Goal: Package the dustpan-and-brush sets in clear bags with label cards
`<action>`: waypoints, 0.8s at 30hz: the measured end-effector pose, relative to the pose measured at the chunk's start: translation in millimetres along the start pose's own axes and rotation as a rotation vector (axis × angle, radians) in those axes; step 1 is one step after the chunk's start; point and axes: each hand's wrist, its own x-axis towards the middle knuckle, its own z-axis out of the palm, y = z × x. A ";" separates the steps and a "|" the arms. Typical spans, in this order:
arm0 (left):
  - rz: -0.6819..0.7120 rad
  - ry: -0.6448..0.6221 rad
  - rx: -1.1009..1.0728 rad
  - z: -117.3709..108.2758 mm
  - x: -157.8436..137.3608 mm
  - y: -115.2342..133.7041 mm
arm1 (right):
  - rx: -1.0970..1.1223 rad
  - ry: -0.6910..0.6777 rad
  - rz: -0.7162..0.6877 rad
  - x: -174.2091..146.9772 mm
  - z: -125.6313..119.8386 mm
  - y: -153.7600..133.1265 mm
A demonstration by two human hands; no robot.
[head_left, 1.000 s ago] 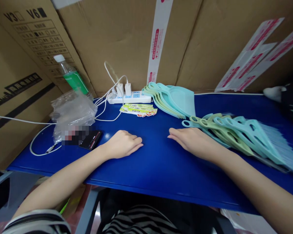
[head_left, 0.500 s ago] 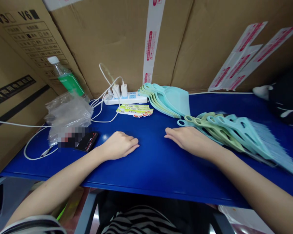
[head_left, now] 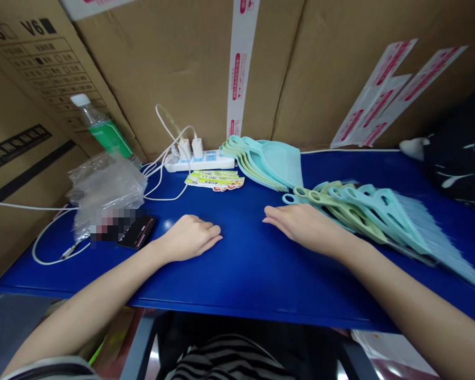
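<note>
Resting the left hand [head_left: 192, 237] and right hand [head_left: 298, 221] curled and apart, I do best to avoid nudging the brushes [head_left: 404, 221].

The left forearm [head_left: 98, 298] and right forearm [head_left: 399, 282], both bare, slanted inward from the lower corners of the view. The left hand [head_left: 190, 237] was loosely closed, back upward, its knuckles toward the right hand [head_left: 301, 222]. That one was also loosely curled, turned inward, its thumb [head_left: 275, 224] on the near side. The two hands were apart.
</note>
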 end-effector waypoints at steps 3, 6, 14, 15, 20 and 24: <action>0.004 0.010 -0.009 -0.5 0.6 0.2 | 0.003 -0.002 -0.004 0.2 0.0 -0.4; -0.001 0.001 -0.013 -1.8 1.3 0.6 | 0.007 -0.057 -0.006 2.1 1.8 -3.0; -0.015 -0.032 -0.012 -2.2 0.4 0.7 | -0.004 -0.020 -0.004 -0.2 1.4 -0.3; -0.013 -0.029 -0.015 -2.2 0.3 0.7 | -0.007 -0.018 -0.003 -0.5 0.9 -0.1; -0.010 -0.022 -0.020 -2.1 0.4 0.8 | -0.041 -0.064 0.010 0.2 -0.3 -3.6; -0.020 -0.055 -0.019 -2.4 0.9 1.0 | -0.044 -0.110 0.013 0.2 -1.0 -5.2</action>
